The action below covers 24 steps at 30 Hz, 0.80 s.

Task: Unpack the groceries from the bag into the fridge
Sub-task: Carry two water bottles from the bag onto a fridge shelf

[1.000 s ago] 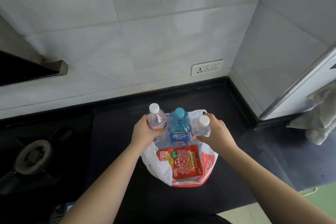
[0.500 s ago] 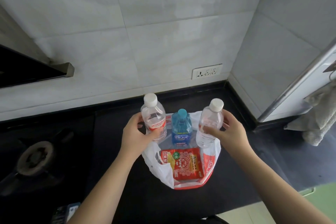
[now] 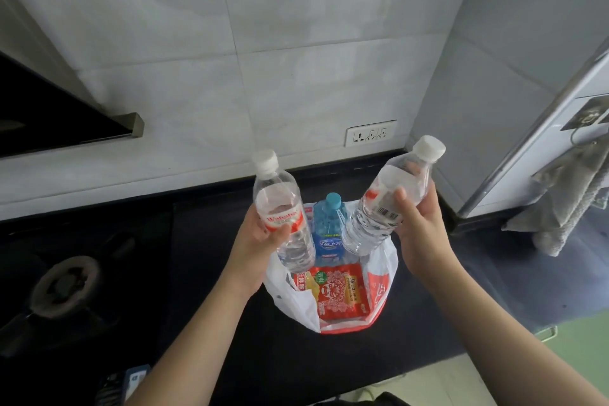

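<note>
My left hand (image 3: 260, 237) grasping clear bottle (image 3: 283, 214); right hand (image 3: 420, 227) grasping second bottle (image 3: 385, 204). Keep grip firm on both, clear bag (image 3: 385, 277), swing toward fridge (image 3: 557, 128).

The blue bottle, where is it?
The blue bottle stands in the white bag on the black counter, mid-view, behind the red packet and between the two lifted clear bottles.

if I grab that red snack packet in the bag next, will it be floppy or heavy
Probably floppy: the red snack packet looks like a flat, glossy film pouch, so it may bend and feel slippery. Likely light, since it lies thin against the plastic bag. It shouldn't roll.
</note>
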Available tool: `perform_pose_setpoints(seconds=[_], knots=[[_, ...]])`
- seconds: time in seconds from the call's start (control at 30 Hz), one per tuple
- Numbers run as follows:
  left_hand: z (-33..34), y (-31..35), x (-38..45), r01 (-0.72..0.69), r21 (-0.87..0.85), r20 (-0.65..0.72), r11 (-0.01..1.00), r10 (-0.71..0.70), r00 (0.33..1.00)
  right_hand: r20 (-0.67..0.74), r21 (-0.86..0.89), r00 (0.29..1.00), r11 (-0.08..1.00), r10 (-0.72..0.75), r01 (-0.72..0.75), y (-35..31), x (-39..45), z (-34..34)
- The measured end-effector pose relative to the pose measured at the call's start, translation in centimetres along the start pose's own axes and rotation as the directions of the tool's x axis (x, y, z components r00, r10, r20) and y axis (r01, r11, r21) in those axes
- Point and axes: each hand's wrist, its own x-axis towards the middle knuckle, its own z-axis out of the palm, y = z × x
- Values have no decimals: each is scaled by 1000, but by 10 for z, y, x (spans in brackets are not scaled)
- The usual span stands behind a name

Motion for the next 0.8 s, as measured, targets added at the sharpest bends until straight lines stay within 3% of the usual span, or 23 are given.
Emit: perform_pose_setpoints(seconds=[0.07, 0.2, 0.33, 0.5, 0.7, 0.8], knots=[[-1, 1, -4, 19, -98, -5, 995, -20, 1000, -35, 63, 999, 997, 37, -34, -2, -3, 1], [-5, 4, -10, 143, -315, 6, 938, -149, 989, -72, 260, 949, 925, 306, -278, -8, -13, 5], [-7, 4, -18, 225, -330, 67, 917, -214, 974, -20, 407, 907, 832, 421, -377, -14, -24, 10], [-5, 5, -29, 252, -393, 62, 884, -248, 967, 75, 513, 853, 713, 516, -477, -15, -39, 19], [-6, 5, -42, 266, -431, 38, 862, -276, 960, 102, 553, 846, 677, 523, -485, -17, -53, 21], [-4, 7, -49, 297, -462, 36, 836, -317, 948, 183, 560, 819, 627, 544, -542, -17, -60, 19]])
